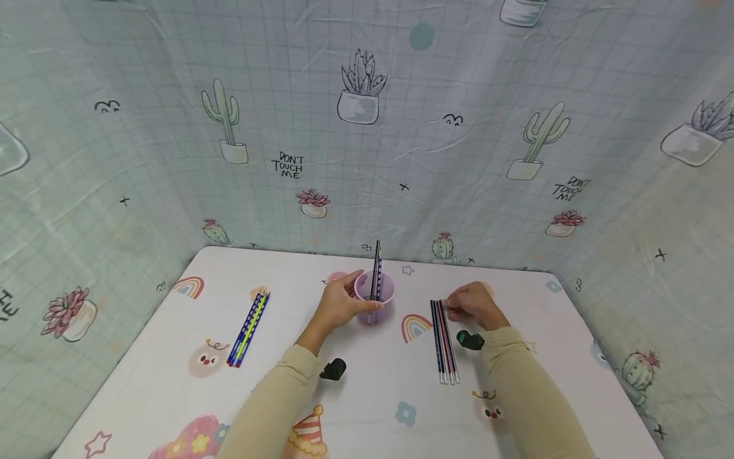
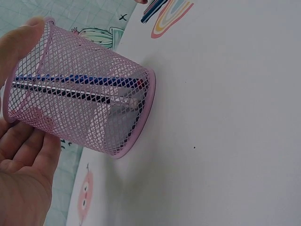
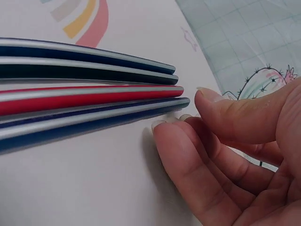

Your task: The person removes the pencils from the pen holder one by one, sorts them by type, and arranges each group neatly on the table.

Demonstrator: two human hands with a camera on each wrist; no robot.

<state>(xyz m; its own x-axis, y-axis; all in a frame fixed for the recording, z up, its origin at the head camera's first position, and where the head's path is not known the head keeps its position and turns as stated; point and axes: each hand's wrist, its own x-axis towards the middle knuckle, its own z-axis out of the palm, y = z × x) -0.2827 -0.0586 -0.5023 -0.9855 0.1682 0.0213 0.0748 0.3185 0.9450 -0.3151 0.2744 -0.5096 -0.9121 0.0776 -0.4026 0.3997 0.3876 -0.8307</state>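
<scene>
A pink mesh pencil cup [image 2: 75, 110] stands upright at the table's middle, with a blue patterned pencil [image 2: 106, 81] and a black-and-silver striped pencil [image 2: 96, 97] leaning inside. My left hand [image 1: 338, 303] holds it from the left, thumb at the rim in the left wrist view and fingers around the other side. To the right lies a row of several striped pencils, among them a red one [image 3: 94, 99] and dark blue ones. My right hand [image 1: 476, 305] is at their far ends, thumb and fingertips apart with nothing between them, close by the outermost blue pencil [image 3: 84, 125].
A bundle of blue and yellow-green pencils [image 1: 248, 328] lies on the left of the printed white table [image 1: 367, 414]. A hanging cloth [image 1: 367, 166] with cactus drawings borders the far edge and both sides.
</scene>
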